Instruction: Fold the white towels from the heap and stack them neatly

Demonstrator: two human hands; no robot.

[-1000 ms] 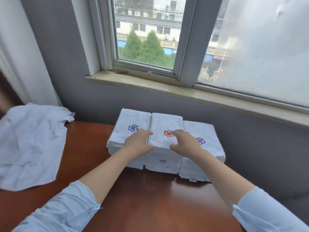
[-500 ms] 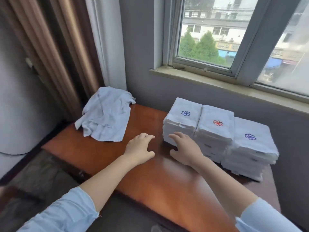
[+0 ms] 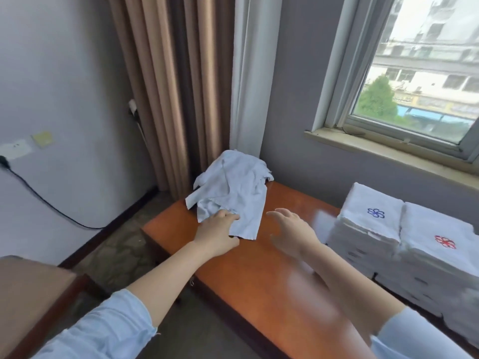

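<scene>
Curtains (image 3: 168,86) and a window (image 3: 414,86) are seen behind a wooden table (image 3: 259,281), on which the towel heap (image 3: 233,187) is piled at the far corner and folded stacks (image 3: 375,229) are set rightward; the heap's near edge is gripped by the left hand (image 3: 217,234), the right hand (image 3: 293,231) being held open-fingered beside it.

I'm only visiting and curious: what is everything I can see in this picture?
heap of unfolded towels: one, white, table's far left corner
folded towel stacks: two in view, white, blue and red flower marks, table's right side
table: one, orange-brown, centre
curtains: two, brown and white, behind the heap
window: one, pale frame, upper right
wall socket: one, white, left wall
left hand: one, pale blue sleeve, grips the heap's near edge
right hand: one, pale blue sleeve, open above the table
</scene>
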